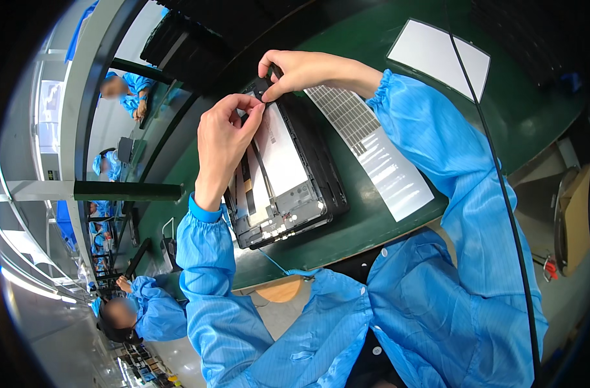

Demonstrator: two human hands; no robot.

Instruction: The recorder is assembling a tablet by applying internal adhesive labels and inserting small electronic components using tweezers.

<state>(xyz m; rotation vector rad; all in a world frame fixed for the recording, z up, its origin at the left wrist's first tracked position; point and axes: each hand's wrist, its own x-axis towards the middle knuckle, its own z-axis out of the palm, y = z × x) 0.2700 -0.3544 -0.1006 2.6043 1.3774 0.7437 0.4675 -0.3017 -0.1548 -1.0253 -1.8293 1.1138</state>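
An opened tablet (281, 152) with a large pale battery, dark flat cables and small white spots at its near edge lies before me. It tops a stack of black tablet-like casings (326, 165). My left hand (221, 139) reaches over the tablet's left side, thumb and index finger pinched together near its far end. My right hand (305, 70) curls over the far end, its thumb close to the left fingertips and its index finger bent around a small dark part. What either pinch holds is too small or hidden to tell.
Right of the stack, a sheet with a grid of labels (353, 116) lies on the green table (366, 187). Farther right is a white panel with a dark rim (440, 58). A black cable (495, 155) hangs across the right side. Several co-workers in blue sit at the left.
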